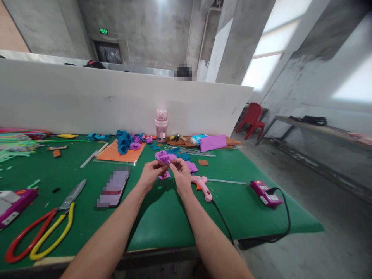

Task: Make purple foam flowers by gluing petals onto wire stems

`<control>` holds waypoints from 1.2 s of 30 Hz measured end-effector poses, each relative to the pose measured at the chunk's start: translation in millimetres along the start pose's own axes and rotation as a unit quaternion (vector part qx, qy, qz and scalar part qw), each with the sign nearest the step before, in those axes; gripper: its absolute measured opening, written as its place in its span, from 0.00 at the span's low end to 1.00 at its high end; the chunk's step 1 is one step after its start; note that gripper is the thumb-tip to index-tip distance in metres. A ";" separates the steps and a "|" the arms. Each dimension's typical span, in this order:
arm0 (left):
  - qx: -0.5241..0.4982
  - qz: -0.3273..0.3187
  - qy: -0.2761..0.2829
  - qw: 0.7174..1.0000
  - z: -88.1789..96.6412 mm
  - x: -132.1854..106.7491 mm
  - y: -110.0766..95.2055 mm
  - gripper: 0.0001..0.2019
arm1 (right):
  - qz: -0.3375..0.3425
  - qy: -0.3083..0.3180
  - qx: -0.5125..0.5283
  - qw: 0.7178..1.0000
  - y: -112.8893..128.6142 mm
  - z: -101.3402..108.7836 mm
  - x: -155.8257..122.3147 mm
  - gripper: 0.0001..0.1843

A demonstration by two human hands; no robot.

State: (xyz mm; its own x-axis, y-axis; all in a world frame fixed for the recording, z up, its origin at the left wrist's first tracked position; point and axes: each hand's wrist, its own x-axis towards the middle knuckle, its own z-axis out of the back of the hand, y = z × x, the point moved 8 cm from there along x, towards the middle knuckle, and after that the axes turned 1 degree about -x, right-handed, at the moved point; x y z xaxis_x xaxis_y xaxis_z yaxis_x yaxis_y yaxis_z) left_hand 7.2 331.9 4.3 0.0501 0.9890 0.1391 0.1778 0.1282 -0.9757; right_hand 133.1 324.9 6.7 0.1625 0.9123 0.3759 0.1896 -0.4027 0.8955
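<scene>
Between both hands, above the green table, is a purple paper flower (164,157). My left hand (152,173) pinches it from the left, fingers closed on its lower part. From the other side my right hand (180,175) is closed on the flower's edge with thumb and fingertips. Purple paper pieces (191,167) lie just behind the right hand. Beside that hand a pink glue gun (203,185) rests on the table, a clear glue stick (226,181) behind it. Finished blue paper flowers (124,142) and purple ones (135,145) sit farther back on an orange sheet (119,155).
Large scissors (62,217) with red and yellow handles lie at left, near a phone (114,188). A pink bottle (161,126) stands against the white partition (116,97). A purple power strip (266,193) with a black cord (287,213) is at right. Colourful stems (20,143) lie far left.
</scene>
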 end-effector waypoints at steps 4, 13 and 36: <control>0.014 -0.016 -0.026 0.999 5.9 2.2 1.4 0.13 | -0.011 -0.023 -0.005 1.000 -3.6 4.5 0.9 0.10; 0.189 -0.218 -0.098 0.952 21.0 -7.3 -34.5 0.04 | -0.034 -0.022 -0.009 0.999 -2.7 3.9 -1.7 0.12; 0.197 -0.133 -0.134 0.962 33.2 1.3 -18.8 0.07 | 0.034 -0.001 -0.123 0.992 8.1 -1.4 -8.3 0.24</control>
State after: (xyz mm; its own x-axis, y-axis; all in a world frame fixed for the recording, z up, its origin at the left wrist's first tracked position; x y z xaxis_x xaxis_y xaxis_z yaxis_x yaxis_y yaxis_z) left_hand -28.7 333.2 17.2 -0.2109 0.8940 0.3954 -0.2395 0.3450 -0.9076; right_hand 131.9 314.2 11.2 0.1695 0.8835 0.4366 -0.0635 -0.4323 0.8995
